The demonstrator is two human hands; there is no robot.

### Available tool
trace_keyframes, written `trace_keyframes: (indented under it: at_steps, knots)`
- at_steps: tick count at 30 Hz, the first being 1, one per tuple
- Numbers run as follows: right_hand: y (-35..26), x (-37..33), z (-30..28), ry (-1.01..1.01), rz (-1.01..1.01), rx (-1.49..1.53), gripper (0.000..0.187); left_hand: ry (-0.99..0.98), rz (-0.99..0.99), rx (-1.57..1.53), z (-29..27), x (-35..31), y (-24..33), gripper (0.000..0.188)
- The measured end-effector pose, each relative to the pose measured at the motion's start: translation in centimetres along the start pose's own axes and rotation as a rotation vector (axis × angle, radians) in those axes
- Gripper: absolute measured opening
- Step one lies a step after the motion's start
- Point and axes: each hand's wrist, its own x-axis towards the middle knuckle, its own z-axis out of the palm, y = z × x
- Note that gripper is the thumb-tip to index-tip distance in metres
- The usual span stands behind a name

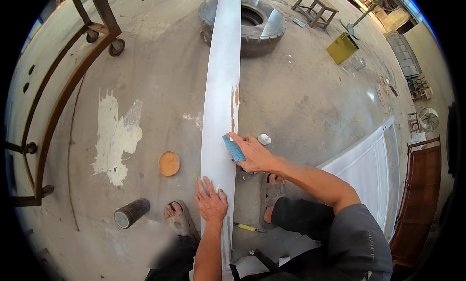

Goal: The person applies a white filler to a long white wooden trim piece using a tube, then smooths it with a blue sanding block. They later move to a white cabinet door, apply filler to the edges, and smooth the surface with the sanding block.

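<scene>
A long white board (219, 87) runs away from me down the middle, its far end over a tyre. My left hand (211, 203) lies on the near part of the board, fingers apart; a small whitish lump shows by its thumb, and I cannot tell whether it is held. My right hand (253, 154) grips a flat blue rectangular piece (234, 148) against the board's right edge. Whether that is a spreader or sandpaper is unclear. Just beyond it, a reddish-brown streak (232, 108) marks the same edge.
Left of the board are a round tin of orange-brown paste (169, 163) and a dark cylinder (132, 213). A yellow-handled cutter (249, 227) lies near my right foot. The tyre (264, 44), a stool (315, 8) and a yellow container (342, 48) stand farther off. A wheeled rack (73, 82) is at left.
</scene>
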Motion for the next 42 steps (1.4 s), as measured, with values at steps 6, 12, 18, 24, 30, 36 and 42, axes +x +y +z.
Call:
trace_keyframes:
  at_steps: [6,12,18,24,30,36,42]
  knots:
    - [3.0,2.0,-0.9,0.089,-0.207,-0.212,0.080,0.017,0.004,-0.011,0.0,0.8,0.3,0.076]
    - [2.9,8.7,-4.0,0.170,-0.451,-0.557,0.079,0.016,0.010,-0.016,-0.1,0.9,0.4,0.079]
    - [3.0,7.4,-1.9,0.049,-0.542,-0.591,0.079,0.013,0.008,-0.010,0.1,0.7,0.3,0.078]
    - [3.5,8.6,-2.8,0.139,-0.497,-0.726,0.079,0.014,0.010,-0.026,0.0,1.0,0.4,0.077]
    - [2.9,9.0,-4.2,0.029,-0.477,-0.712,0.082,0.015,0.002,-0.013,0.0,1.0,0.3,0.077]
    - [3.3,8.8,-4.4,-0.002,-0.491,-0.769,0.078,0.033,0.019,-0.017,-0.1,0.9,0.4,0.078]
    - [1.7,3.5,0.4,-0.091,-0.631,-0.627,0.070,0.034,0.026,-0.028,0.0,0.7,0.2,0.078]
